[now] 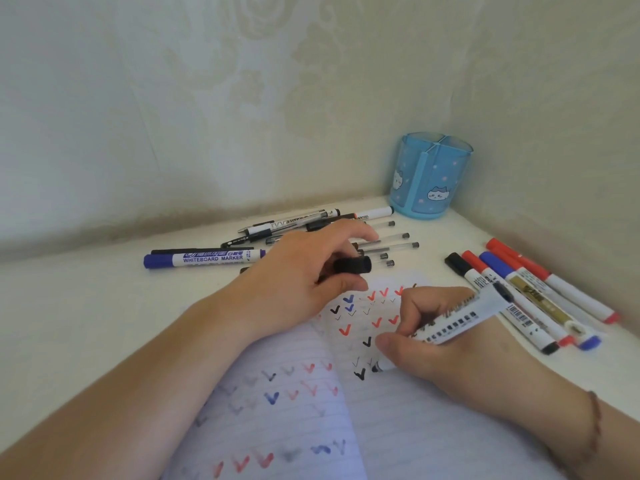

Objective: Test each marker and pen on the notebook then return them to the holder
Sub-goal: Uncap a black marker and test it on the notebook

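Black ink tips the marker (450, 327) that the right hand (446, 344) grips with curled fingers, its nib touching the open notebook (398, 427) beside a black tick among rows of red, blue and black ticks. The left hand (301, 282) rests on the page's far edge, pinching a black cap (351, 265) between thumb and fingers. Behind it lie a blue marker (204, 259) and a pile of pens (346, 233); four more markers (526, 299) lie at right, near the blue holder (431, 176) in the corner.
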Motion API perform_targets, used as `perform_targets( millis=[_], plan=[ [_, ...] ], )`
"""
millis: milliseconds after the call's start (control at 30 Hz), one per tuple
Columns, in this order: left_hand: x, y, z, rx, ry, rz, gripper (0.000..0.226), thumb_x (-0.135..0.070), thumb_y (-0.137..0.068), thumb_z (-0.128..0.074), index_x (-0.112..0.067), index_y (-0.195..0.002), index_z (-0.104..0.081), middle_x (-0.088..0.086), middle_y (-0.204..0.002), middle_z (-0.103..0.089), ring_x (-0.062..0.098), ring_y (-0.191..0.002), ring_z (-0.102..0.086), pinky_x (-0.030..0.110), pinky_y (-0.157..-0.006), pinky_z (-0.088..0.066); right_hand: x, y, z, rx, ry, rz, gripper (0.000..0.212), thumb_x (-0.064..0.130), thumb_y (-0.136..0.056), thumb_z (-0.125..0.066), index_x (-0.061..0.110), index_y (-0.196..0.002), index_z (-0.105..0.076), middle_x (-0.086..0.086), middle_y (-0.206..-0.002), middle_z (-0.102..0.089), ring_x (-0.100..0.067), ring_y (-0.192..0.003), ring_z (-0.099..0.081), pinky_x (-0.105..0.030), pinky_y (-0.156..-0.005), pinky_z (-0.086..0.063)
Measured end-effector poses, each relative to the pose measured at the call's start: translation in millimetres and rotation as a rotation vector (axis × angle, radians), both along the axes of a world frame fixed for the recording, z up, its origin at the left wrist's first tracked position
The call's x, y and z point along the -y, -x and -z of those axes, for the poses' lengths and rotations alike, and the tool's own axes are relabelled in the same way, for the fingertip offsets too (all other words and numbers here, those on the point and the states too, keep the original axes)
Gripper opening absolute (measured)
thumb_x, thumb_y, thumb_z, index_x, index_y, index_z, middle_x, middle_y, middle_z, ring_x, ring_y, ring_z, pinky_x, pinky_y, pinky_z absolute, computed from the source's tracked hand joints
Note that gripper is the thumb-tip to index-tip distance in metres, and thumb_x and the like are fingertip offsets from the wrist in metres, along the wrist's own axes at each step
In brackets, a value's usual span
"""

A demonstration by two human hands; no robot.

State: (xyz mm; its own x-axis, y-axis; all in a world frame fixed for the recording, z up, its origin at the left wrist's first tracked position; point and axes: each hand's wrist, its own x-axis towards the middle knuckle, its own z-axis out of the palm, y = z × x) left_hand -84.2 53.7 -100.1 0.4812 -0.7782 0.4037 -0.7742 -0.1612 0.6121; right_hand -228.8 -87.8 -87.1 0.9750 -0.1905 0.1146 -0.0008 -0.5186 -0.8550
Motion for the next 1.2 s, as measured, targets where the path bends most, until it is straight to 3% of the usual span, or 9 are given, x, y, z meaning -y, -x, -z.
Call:
perform_targets(
  millis=[267,367,467,533,633,833,967,1067,1200],
  plan=[
    [0,0,-1,-0.030,-0.010,-0.022,0.025,-0.023,-0.078,-0.081,-0.029,-0.092,-0.061,-0.018,-0.079,-0.068,-0.003,-0.065,-0.054,0.007,-0.063,-0.038,3,-1,5,0.023,0.005,0.055,0.039,0.013,-0.077,-0.075,0.009,-0.051,-0.046,-0.008,-0.047,-0.043,-0.007,-0.037,-0.027,-0.014,-0.035,-0.020],
    [0,-1,0,-0.029,-0.016,-0.022,0.022,-0.025,-0.079,-0.080,-0.029,-0.091,-0.062,-0.021,-0.076,-0.063,0.001,-0.067,-0.055,0.009,-0.063,-0.041,8,-3,6,0.100,-0.048,0.072,0.038,0.034,-0.071,-0.080,0.012,-0.055,-0.053,-0.006,-0.044,-0.053,-0.007,-0.036,-0.035,-0.013,-0.035,-0.024],
    [-1,-1,0,-0.033,-0.016,0.012,0.018,-0.029,-0.082,-0.076,-0.029,-0.094,-0.062,-0.023,-0.079,-0.063,0.004,-0.071,-0.057,0.010,-0.064,-0.041,21,-4,4,0.209,-0.252,0.083,0.043,0.050,-0.062,-0.084,0.017,-0.067,-0.058,0.000,-0.045,-0.054,-0.010,-0.038,-0.039,-0.017,-0.039,-0.029],
    [-1,-1,0,-0.022,-0.021,0.024,0.017,-0.030,-0.084,-0.074,-0.031,-0.095,-0.062,-0.026,-0.079,-0.061,0.002,-0.071,-0.056,0.008,-0.064,-0.040,28,-4,2,0.261,-0.412,0.057,0.035,0.042,-0.058,-0.083,0.018,-0.069,-0.060,-0.002,-0.048,-0.051,-0.018,-0.041,-0.037,-0.021,-0.041,-0.028],
    [-1,-1,1,-0.026,-0.008,0.037,0.018,-0.029,-0.085,-0.073,-0.034,-0.095,-0.060,-0.026,-0.083,-0.061,0.002,-0.072,-0.056,0.010,-0.065,-0.041,31,-5,2,0.278,-0.495,0.018,0.011,0.026,-0.068,-0.062,0.017,-0.073,-0.066,-0.013,-0.051,-0.052,-0.022,-0.044,-0.039,-0.025,-0.043,-0.027],
    [2,2,2,0.036,0.076,0.094,0.016,-0.031,-0.084,-0.072,-0.032,-0.099,-0.065,-0.013,-0.086,-0.064,0.009,-0.076,-0.058,0.013,-0.065,-0.043,28,-6,7,0.235,-0.464,-0.049,0.018,0.034,-0.068,-0.061,0.025,-0.082,-0.068,-0.012,-0.063,-0.066,-0.025,-0.045,-0.049,-0.024,-0.043,-0.033],
    [5,5,4,0.098,0.122,0.119,0.019,-0.029,-0.087,-0.068,-0.019,-0.103,-0.070,-0.018,-0.086,-0.064,0.000,-0.077,-0.059,0.007,-0.069,-0.040,26,-7,10,0.236,-0.474,-0.094,0.029,0.044,-0.068,-0.078,0.022,-0.082,-0.064,-0.013,-0.072,-0.070,-0.029,-0.046,-0.057,-0.025,-0.042,-0.036],
    [6,7,3,0.086,0.145,0.128,0.017,-0.027,-0.089,-0.066,-0.016,-0.101,-0.071,-0.011,-0.081,-0.067,0.006,-0.074,-0.061,0.013,-0.066,-0.045,23,-9,11,0.280,-0.478,-0.082,0.038,0.052,-0.071,-0.075,0.017,-0.080,-0.061,-0.015,-0.072,-0.071,-0.031,-0.044,-0.058,-0.022,-0.041,-0.037],
    [7,9,1,0.104,0.175,0.138,0.018,-0.026,-0.092,-0.062,-0.012,-0.097,-0.072,-0.001,-0.074,-0.065,0.014,-0.068,-0.058,0.022,-0.061,-0.045,20,-11,14,0.324,-0.493,-0.084,0.035,0.050,-0.073,-0.074,0.019,-0.077,-0.058,-0.014,-0.068,-0.069,-0.031,-0.044,-0.058,-0.021,-0.041,-0.038]
  ],
)
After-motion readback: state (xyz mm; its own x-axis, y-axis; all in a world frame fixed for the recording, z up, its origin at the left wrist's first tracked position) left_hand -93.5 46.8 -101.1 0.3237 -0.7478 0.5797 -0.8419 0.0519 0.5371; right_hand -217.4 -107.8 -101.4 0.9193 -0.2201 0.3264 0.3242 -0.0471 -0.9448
